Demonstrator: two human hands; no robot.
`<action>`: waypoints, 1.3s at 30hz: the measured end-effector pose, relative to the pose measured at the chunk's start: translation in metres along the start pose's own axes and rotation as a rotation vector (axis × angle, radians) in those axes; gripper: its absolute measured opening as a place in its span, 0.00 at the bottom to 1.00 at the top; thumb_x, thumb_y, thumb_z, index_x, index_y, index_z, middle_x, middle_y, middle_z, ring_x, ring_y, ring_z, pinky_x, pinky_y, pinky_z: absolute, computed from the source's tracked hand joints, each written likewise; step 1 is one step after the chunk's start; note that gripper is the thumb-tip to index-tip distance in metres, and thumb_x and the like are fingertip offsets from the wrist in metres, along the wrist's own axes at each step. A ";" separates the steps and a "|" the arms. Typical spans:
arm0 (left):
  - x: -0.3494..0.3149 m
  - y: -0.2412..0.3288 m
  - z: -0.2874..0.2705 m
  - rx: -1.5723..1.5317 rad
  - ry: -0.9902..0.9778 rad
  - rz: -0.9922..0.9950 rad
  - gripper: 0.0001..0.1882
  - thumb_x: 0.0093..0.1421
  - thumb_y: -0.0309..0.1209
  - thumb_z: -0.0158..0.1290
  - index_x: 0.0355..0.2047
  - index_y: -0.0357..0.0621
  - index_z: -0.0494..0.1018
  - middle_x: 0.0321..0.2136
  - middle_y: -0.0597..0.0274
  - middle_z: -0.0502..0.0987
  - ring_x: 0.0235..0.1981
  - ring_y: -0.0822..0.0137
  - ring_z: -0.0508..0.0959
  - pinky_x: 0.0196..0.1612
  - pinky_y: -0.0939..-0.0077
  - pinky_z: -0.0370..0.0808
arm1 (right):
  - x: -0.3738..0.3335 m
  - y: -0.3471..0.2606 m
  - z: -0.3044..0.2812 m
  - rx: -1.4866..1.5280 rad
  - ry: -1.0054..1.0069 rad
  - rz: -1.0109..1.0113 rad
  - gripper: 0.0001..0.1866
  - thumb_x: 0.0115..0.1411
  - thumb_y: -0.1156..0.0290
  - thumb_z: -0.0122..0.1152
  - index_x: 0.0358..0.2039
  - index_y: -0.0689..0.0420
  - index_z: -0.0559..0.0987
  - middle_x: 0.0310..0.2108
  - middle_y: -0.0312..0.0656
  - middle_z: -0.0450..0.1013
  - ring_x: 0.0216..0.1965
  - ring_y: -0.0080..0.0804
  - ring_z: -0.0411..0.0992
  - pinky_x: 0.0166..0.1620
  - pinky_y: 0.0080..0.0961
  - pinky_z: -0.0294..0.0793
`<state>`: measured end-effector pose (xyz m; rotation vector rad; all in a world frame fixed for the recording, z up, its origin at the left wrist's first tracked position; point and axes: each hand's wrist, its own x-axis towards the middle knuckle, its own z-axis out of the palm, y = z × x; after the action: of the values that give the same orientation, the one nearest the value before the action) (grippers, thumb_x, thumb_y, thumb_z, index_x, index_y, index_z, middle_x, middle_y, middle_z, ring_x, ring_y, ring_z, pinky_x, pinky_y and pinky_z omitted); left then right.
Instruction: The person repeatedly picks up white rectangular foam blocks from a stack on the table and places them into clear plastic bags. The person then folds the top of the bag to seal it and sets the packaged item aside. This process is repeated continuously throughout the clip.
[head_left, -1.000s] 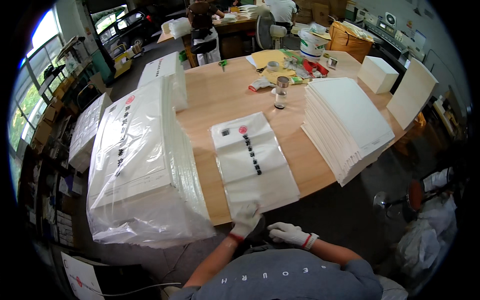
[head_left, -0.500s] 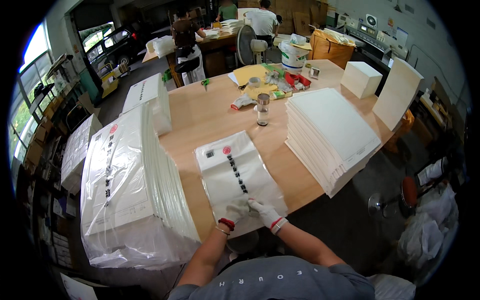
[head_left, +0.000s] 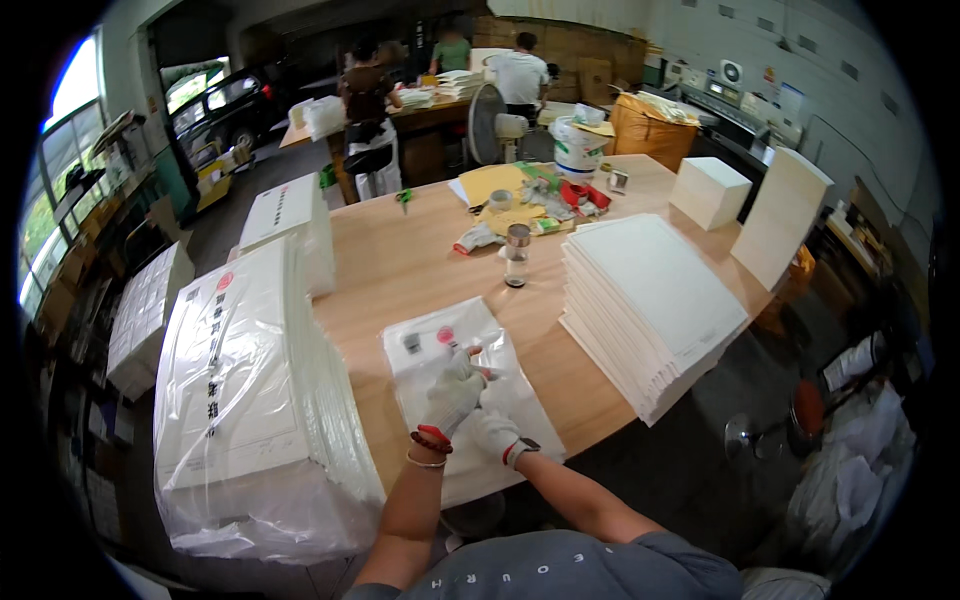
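Observation:
A white sheet stack in a clear plastic bag (head_left: 525, 420), with a red round mark and dark print, lies on the table in front of me. My left hand (head_left: 452, 398), in a white glove with bare fingertips showing, rests over its middle with thumb and forefinger apart, covering much of the print. Close beside it, lower and to the right, my gloved right hand (head_left: 496, 432) lies on the bag, fingers pointing forward. Both hands look open; the right fingers are partly blurred against the white bag.
Tall stacks of bagged sheets (head_left: 230, 390) stand at the left; a leaning stack of sheets (head_left: 660, 290) stands at the right. Beyond my hands are a glass bottle (head_left: 516, 258), loose gloves (head_left: 478, 238), tape and green scissors (head_left: 404, 199). People work at a far table.
My left hand has moved forward from the bag's near edge onto its middle, over the print. The right hand has shifted slightly left beside it. My view has tilted up.

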<state>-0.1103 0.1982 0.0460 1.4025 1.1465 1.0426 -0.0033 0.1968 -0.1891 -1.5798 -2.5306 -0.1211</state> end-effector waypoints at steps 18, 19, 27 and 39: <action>-0.095 0.038 0.063 0.077 -0.033 0.539 0.19 0.55 0.25 0.53 0.48 0.39 0.66 0.36 0.55 0.74 0.34 0.66 0.76 0.37 0.74 0.74 | -0.133 0.261 -0.368 0.341 0.320 0.244 0.16 0.51 0.60 0.59 0.36 0.56 0.78 0.31 0.44 0.76 0.36 0.42 0.74 0.36 0.33 0.72; -0.101 0.048 0.074 0.015 -0.206 0.364 0.19 0.56 0.25 0.52 0.48 0.38 0.65 0.37 0.59 0.74 0.36 0.68 0.76 0.40 0.73 0.73 | -0.130 0.249 -0.371 0.286 0.395 0.341 0.10 0.53 0.63 0.56 0.28 0.55 0.80 0.28 0.42 0.76 0.33 0.41 0.74 0.35 0.32 0.72; -0.097 0.018 0.120 -0.963 -0.605 -0.551 0.19 0.59 0.33 0.49 0.49 0.41 0.65 0.44 0.61 0.73 0.40 0.67 0.74 0.44 0.71 0.73 | -0.171 0.075 -0.407 0.318 0.050 -0.530 0.13 0.56 0.60 0.54 0.38 0.53 0.75 0.32 0.46 0.71 0.35 0.38 0.71 0.34 0.29 0.73; -0.187 -0.006 0.144 0.943 0.029 0.657 0.46 0.41 0.38 0.58 0.57 0.30 0.50 0.52 0.32 0.59 0.53 0.47 0.64 0.53 0.50 0.61 | -0.201 0.023 -0.211 1.144 0.585 0.593 0.21 0.56 0.73 0.50 0.50 0.66 0.65 0.40 0.45 0.71 0.40 0.32 0.71 0.44 0.27 0.70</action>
<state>-0.0030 -0.0101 0.0180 2.6412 1.2925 0.9752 0.1228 -0.0031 -0.0169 -1.3567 -1.1689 0.6862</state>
